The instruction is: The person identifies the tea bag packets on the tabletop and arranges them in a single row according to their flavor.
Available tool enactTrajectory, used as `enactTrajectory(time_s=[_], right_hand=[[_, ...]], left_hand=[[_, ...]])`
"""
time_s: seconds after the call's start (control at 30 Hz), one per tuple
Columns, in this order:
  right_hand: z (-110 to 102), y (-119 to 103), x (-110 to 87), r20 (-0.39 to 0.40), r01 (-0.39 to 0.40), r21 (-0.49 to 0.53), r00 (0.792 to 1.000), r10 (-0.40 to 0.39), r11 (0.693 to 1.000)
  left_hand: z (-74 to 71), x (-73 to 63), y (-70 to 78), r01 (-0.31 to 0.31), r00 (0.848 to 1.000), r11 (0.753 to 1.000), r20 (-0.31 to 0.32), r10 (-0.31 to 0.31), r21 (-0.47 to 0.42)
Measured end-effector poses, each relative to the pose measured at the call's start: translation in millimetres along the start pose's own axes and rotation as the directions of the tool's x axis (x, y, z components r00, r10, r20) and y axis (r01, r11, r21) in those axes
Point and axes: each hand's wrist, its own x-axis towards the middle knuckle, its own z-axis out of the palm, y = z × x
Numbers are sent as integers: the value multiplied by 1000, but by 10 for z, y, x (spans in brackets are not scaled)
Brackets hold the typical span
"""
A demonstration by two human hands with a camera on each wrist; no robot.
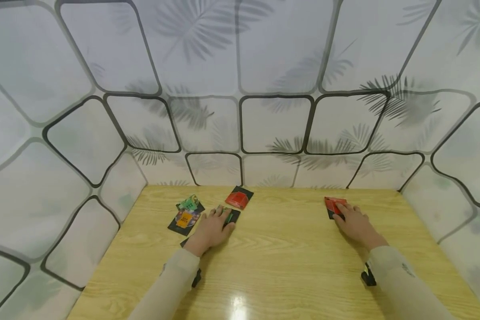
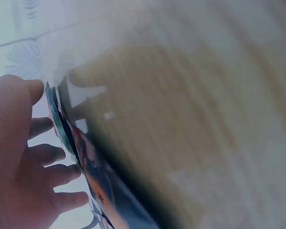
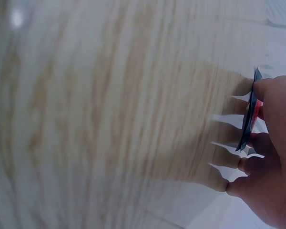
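Observation:
My left hand [image 1: 211, 229] lies over a dark flat packet with a green patch [image 1: 234, 216], its fingers extended across it. Just beyond is a red-and-black packet [image 1: 239, 198]. To the hand's left, a green packet [image 1: 190, 203] is partly overlapped by an orange-labelled packet [image 1: 184, 221]. A dark corner of another packet [image 1: 183, 242] shows beside the wrist, the remainder hidden. On the right, my right hand [image 1: 355, 224] touches a second red-and-black packet [image 1: 331, 207] with its fingertips. In the right wrist view, thumb [image 3: 264, 88] and fingers meet this thin packet [image 3: 249, 114].
Everything lies on a light wood-grain table [image 1: 280, 249]. Patterned white fabric walls [image 1: 276, 124] with dark outlines and leaf prints rise at its back and both sides. Black wrist devices [image 1: 369, 276] show at both sleeve cuffs.

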Motion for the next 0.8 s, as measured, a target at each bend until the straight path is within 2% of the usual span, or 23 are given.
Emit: enactTrajectory(time_s=[0.17,0.27,0.4,0.63,0.8], right_hand=[[-10,-17,-24,16,-5,-7,1000,5,1000],[-22,-28,-25,22,-14,-7,1000,14,1000],[-33,-36,-10,32,-17,-6,999,18,1000],[-38,-12,6,45,-12,-25,999,13,1000],[-51,-25,0,57,-16,-7,998,16,1000]], left_hand=[[-33,106,26,-13,996,1000,-85,15,28],[-50,195,39,5,994,998,-108,3,66],[-71,292,61,47,994,996,-105,-39,79],[-51,458,115,135,989,990,-66,-132,38],[-19,545,145,183,982,981,-51,-180,62]])
